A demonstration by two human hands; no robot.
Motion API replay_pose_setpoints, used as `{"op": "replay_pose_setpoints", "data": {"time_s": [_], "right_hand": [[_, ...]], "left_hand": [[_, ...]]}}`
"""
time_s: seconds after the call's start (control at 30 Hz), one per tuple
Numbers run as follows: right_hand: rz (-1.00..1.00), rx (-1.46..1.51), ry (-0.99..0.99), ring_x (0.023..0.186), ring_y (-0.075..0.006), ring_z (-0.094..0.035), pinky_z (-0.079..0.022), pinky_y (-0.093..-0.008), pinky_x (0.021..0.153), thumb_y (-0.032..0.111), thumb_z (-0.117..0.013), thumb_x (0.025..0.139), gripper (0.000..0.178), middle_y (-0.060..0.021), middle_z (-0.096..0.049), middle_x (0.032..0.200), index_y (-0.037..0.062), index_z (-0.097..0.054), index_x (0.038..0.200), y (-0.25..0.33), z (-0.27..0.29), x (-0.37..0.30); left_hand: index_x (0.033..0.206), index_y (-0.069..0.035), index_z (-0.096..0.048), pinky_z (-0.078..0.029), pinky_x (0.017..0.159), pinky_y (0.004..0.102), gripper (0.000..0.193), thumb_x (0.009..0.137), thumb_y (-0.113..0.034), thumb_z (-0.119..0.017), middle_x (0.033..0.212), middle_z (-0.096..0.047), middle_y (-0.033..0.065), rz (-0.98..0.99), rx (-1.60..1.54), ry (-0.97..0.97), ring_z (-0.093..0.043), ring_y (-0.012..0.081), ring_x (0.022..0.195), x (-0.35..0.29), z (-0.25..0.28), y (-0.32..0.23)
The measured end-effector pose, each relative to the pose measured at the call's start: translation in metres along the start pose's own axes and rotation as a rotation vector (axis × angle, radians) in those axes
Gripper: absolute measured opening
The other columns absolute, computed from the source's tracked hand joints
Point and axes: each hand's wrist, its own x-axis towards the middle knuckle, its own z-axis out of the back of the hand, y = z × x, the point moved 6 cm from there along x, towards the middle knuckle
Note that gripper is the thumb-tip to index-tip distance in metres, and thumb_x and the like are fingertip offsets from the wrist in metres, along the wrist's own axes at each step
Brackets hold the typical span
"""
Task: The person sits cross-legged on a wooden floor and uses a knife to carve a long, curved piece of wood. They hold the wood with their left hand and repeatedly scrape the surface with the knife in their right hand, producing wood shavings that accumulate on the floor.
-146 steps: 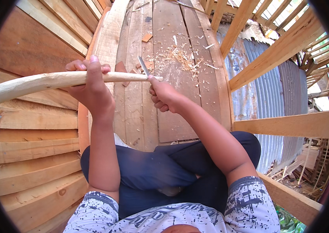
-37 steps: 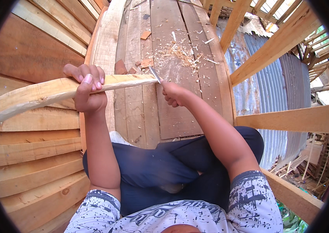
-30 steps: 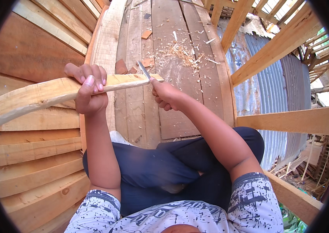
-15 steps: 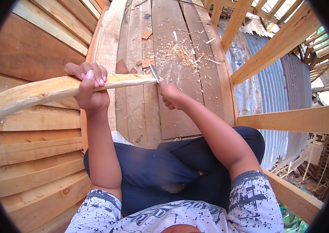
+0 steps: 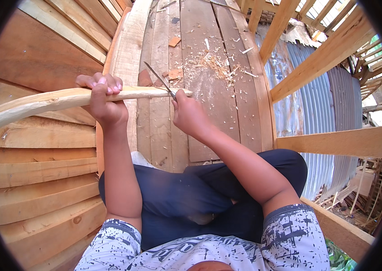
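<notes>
A long, pale wooden pole (image 5: 42,102) curves in from the left edge and ends in a tapered tip a little right of the middle. Wrapped round it, thumb on top, is my left hand (image 5: 105,100). My right hand (image 5: 189,110) is closed on the handle of a knife (image 5: 158,76), just below the pole's tip. The blade slants up and to the left, its base against the pole near that end. Most of the knife's handle is hidden inside my fingers.
Wood shavings (image 5: 211,63) and reddish chips (image 5: 175,41) lie on the plank floor (image 5: 209,135) ahead. A slatted wooden wall (image 5: 42,174) rises at left. At right, wooden rails (image 5: 335,141) border the floor, with corrugated metal sheets (image 5: 310,108) beyond.
My right hand has moved left along the pole from its tip. The knife blade has turned to point further left, and the pole has rolled slightly in my left hand.
</notes>
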Motion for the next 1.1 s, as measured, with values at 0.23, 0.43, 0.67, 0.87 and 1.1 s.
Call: {"op": "replay_pose_setpoints", "data": {"time_s": [0.23, 0.43, 0.67, 0.87, 1.1], "right_hand": [[-0.034, -0.073, -0.008, 0.076, -0.0477, -0.063, -0.047, -0.057, 0.068, 0.014, -0.054, 0.092, 0.015, -0.0264, -0.064, 0.075, 0.0012, -0.049, 0.098, 0.017, 0.012, -0.003], [-0.119, -0.134, 0.044, 0.085, -0.045, -0.064, -0.049, -0.0556, 0.074, 0.013, -0.054, 0.091, 0.02, -0.029, -0.065, 0.088, -0.0033, -0.051, 0.103, -0.014, 0.004, -0.003], [-0.061, -0.079, 0.152, 0.087, -0.0469, -0.063, -0.05, -0.0538, 0.076, 0.014, -0.051, 0.093, 0.023, -0.0313, -0.064, 0.09, -0.0071, -0.05, 0.103, 0.005, 0.014, 0.004], [-0.12, -0.085, 0.08, 0.089, -0.0462, -0.064, -0.05, -0.0529, 0.078, 0.012, -0.051, 0.094, 0.021, -0.03, -0.064, 0.091, -0.0064, -0.05, 0.104, -0.054, -0.006, 0.006], [-0.055, -0.026, 0.066, 0.085, -0.0483, -0.062, -0.048, -0.0553, 0.076, 0.012, -0.052, 0.093, 0.022, -0.0317, -0.063, 0.085, -0.0082, -0.05, 0.101, -0.002, 0.005, -0.001]], "left_hand": [[0.083, -0.015, -0.037, -0.042, 0.055, 0.0269, 0.024, 0.079, 0.0, -0.055, 0.06, -0.04, -0.0003, 0.0, -0.006, -0.016, -0.042, 0.0106, 0.053, -0.001, 0.0, -0.002], [0.081, -0.016, -0.039, -0.04, 0.059, 0.0265, 0.022, 0.083, -0.001, -0.055, 0.063, -0.039, -0.0033, -0.012, 0.066, -0.052, -0.04, 0.0075, 0.055, -0.009, -0.019, -0.003], [0.082, -0.015, -0.037, -0.041, 0.057, 0.0276, 0.023, 0.08, 0.0, -0.054, 0.061, -0.041, -0.0016, -0.052, 0.147, -0.072, -0.041, 0.0081, 0.053, -0.017, -0.031, -0.007], [0.084, -0.014, -0.036, -0.041, 0.057, 0.0276, 0.023, 0.08, 0.001, -0.053, 0.06, -0.041, -0.0014, -0.045, 0.13, -0.098, -0.042, 0.0086, 0.054, -0.015, -0.029, -0.004], [0.083, -0.015, -0.037, -0.041, 0.057, 0.0277, 0.022, 0.081, 0.001, -0.053, 0.06, -0.042, -0.0008, -0.048, 0.103, -0.081, -0.042, 0.0094, 0.054, -0.014, -0.017, -0.006]]}}
